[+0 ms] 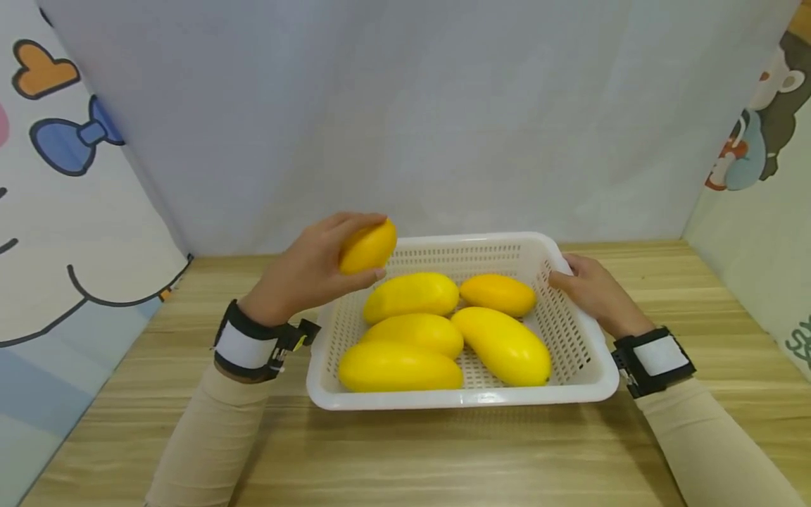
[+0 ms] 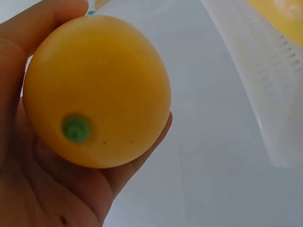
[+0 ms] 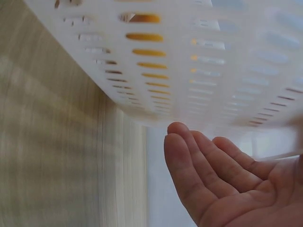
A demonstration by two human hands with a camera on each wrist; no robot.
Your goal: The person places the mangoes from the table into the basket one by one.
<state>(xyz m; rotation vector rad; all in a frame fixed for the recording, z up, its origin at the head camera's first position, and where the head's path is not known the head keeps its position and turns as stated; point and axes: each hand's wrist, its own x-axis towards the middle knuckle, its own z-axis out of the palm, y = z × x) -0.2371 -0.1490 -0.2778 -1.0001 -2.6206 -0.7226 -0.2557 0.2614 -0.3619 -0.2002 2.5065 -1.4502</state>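
Note:
A yellow-orange mango (image 1: 369, 246) is held in my left hand (image 1: 310, 264), its fingers over the top and the thumb underneath, above the far left corner of a white plastic basket (image 1: 462, 399). The left wrist view shows the green stem end (image 2: 76, 128) of that mango. Several more mangoes, among them a curved one (image 1: 503, 345) and a smaller orange-yellow one (image 1: 497, 294), lie inside the basket. My right hand (image 1: 595, 292) grips the basket's right rim, thumb over the edge. From the right wrist, its fingers (image 3: 182, 156) show against the outer slotted wall.
A wood-grain table (image 1: 443, 458) spreads under the basket. Behind stands a pale cloth backdrop (image 1: 443, 120). Printed cartoon panels flank the table, with a blue bow (image 1: 79, 137) on the left panel and a cartoon figure (image 1: 754, 134) on the right one.

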